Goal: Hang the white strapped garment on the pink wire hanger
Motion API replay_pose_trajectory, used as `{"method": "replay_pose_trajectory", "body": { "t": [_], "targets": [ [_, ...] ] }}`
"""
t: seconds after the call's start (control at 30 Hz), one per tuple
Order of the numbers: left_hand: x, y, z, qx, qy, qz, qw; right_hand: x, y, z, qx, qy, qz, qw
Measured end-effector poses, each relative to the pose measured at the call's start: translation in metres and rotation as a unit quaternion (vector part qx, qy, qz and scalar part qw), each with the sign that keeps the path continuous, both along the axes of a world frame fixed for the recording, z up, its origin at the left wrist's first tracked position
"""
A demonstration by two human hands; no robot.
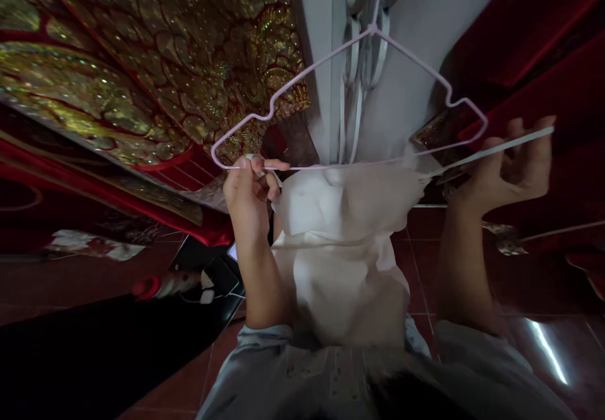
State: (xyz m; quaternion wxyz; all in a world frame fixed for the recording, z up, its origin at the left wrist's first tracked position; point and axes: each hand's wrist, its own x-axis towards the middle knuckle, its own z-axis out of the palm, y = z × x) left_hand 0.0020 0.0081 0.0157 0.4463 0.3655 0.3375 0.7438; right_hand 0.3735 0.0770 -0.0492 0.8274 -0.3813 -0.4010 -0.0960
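Observation:
A pale pink clothes hanger (373, 31) hangs upright in front of me, its hook near the grey metalwork at the top. My left hand (253, 183) is closed around the left part of its bottom bar, with a bit of white material at the fingers. White cloth (340, 268) drapes down from the bar towards my lap. From its upper right corner a narrow white strap (491, 149) runs taut to my right hand (513, 164). The strap crosses the raised fingers of that hand, which is apart from the hanger; the exact grip is hard to make out.
Gold sequined red fabric (227, 48) hangs at the left, and dark red fabric (543, 48) at the right. Behind the hanger is a grey surface with looped metal bars (352, 86). A red-capped bottle (161, 286) and a white charger (207, 296) lie on a black surface at lower left.

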Motion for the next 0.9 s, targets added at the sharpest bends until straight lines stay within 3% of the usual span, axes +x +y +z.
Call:
{"method": "replay_pose_trajectory", "body": {
  "t": [0.07, 0.13, 0.2, 0.27, 0.37, 0.5, 0.6, 0.67, 0.7, 0.83, 0.9],
  "targets": [
    [0.0, 0.001, -0.003, 0.011, -0.003, -0.001, 1.0, -0.008, -0.009, -0.003, -0.025, -0.006, -0.027, 0.999],
    [0.003, 0.001, -0.006, 0.015, 0.0, -0.002, 1.0, -0.024, -0.023, 0.006, -0.078, -0.047, -0.003, 0.996],
    [0.007, 0.001, -0.009, 0.022, 0.003, -0.001, 1.0, -0.042, -0.037, 0.022, -0.154, -0.137, 0.082, 0.975],
    [0.009, -0.001, -0.011, 0.031, 0.003, 0.002, 1.0, -0.053, -0.047, 0.036, -0.237, -0.218, 0.178, 0.93],
    [0.003, -0.002, -0.014, 0.04, 0.014, 0.018, 0.999, -0.058, -0.052, 0.042, -0.29, -0.246, 0.27, 0.885],
    [-0.022, 0.002, -0.02, 0.08, 0.077, 0.121, 0.986, -0.053, -0.049, 0.034, -0.274, -0.192, 0.291, 0.896],
    [-0.042, 0.005, -0.023, 0.137, 0.122, 0.215, 0.959, -0.051, -0.045, 0.03, -0.257, -0.179, 0.282, 0.907],
    [-0.051, 0.007, -0.023, 0.167, 0.148, 0.244, 0.944, -0.051, -0.042, 0.03, -0.251, -0.176, 0.278, 0.91],
    [-0.053, 0.008, -0.021, 0.168, 0.169, 0.228, 0.944, -0.051, -0.041, 0.03, -0.25, -0.173, 0.28, 0.911],
    [-0.053, 0.015, -0.004, 0.141, 0.275, 0.07, 0.949, -0.052, -0.042, 0.025, -0.26, -0.165, 0.296, 0.904],
    [-0.049, 0.021, 0.01, 0.157, 0.319, 0.059, 0.933, -0.053, -0.044, 0.022, -0.261, -0.164, 0.291, 0.906]
  ]
}}
